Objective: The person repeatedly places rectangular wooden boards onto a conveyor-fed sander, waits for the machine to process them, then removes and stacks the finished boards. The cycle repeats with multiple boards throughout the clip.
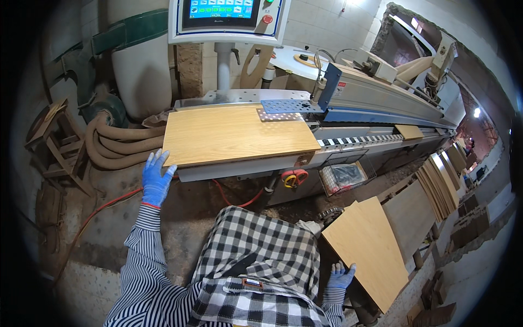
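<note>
A light wood-grain panel [234, 136] lies flat on the infeed end of a long edge-banding machine, its far right part under a blue perforated plate [289, 106]. My left hand [157, 177], in a blue-coated glove, rests against the panel's near left corner with its fingers spread. A second light wood panel [370, 245] lies on a stack at my right, tilted in view. Beside that panel's left edge is my right hand [340, 277], gloved in blue too, fingers apart; whether it touches the edge I cannot tell.
A control screen [220, 12] stands above the machine's far side. Another small panel [408, 132] sits farther down the conveyor track [359, 141]. Dust hoses [109, 144] and a wooden stool [62, 144] are at left; a red hose [103, 207] crosses the floor. Stacked boards [438, 188] stand at right.
</note>
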`<state>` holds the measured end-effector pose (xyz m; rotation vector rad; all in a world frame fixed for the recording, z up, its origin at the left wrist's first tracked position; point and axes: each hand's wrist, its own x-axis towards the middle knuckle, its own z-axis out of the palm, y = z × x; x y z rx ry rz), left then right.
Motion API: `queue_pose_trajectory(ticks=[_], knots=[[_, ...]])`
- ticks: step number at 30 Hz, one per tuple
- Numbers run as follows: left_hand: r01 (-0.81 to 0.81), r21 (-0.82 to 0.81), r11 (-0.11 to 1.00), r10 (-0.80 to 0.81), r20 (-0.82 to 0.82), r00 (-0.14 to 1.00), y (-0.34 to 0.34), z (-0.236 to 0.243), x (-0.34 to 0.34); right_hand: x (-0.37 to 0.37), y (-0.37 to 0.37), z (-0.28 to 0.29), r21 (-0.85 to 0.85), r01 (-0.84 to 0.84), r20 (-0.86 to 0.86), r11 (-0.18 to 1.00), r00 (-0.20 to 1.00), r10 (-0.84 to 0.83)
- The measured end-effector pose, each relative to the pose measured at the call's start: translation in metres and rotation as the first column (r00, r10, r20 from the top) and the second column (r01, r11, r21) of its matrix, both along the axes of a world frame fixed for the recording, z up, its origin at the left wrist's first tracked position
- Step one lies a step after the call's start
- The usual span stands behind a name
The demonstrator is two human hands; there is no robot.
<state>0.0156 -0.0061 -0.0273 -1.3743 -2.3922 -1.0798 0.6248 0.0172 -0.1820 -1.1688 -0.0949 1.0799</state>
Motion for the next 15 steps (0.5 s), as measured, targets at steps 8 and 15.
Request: queue_pose_trajectory(ticks=[8,15], knots=[[0.063,0.100,0.993,-0.076,0.124,0.989,-0.002,0.000,-0.005,0.008,-0.002,-0.004,-0.024,0.093,-0.128,0.995,0.987,-0.095],[0.067,0.068,0.995,-0.072,0.073,0.995,-0.001,0.009,-0.005,0.032,-0.008,-0.011,-0.007,0.130,-0.190,0.991,0.973,-0.129]])
